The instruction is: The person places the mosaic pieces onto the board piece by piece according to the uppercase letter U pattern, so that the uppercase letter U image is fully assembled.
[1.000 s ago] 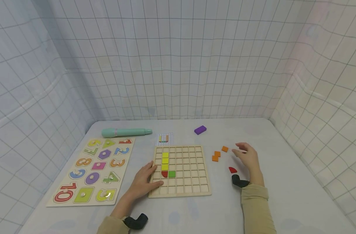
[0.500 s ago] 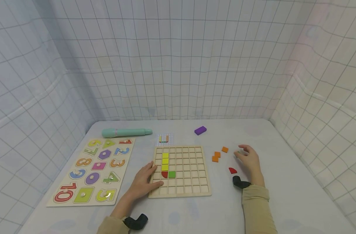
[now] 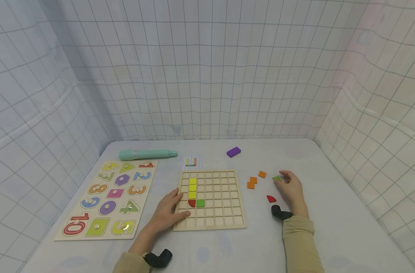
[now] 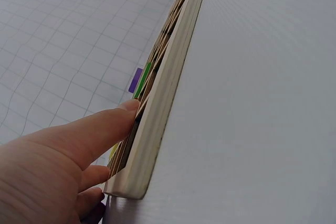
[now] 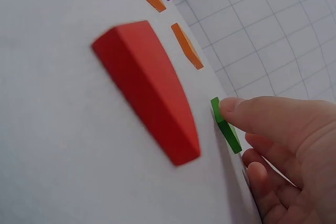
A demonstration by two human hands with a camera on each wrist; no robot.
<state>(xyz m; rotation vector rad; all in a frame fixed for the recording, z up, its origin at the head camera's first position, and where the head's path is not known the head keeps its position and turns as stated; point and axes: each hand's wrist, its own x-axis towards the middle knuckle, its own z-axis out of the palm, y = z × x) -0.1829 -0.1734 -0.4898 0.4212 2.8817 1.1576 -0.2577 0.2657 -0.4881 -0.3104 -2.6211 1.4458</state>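
Left hand [image 3: 168, 210] on board edge [image 3: 210, 228]; right hand [image 3: 292, 189], well apart, pinches tile [image 3: 276, 178].

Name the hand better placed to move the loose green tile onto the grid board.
Likely the right hand: it holds that green tile, while the left hand rests on the grid board.

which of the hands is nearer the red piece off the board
Right. The right hand is just right of the red piece, not touching it; the left hand is farther off, at the left edge of the board.
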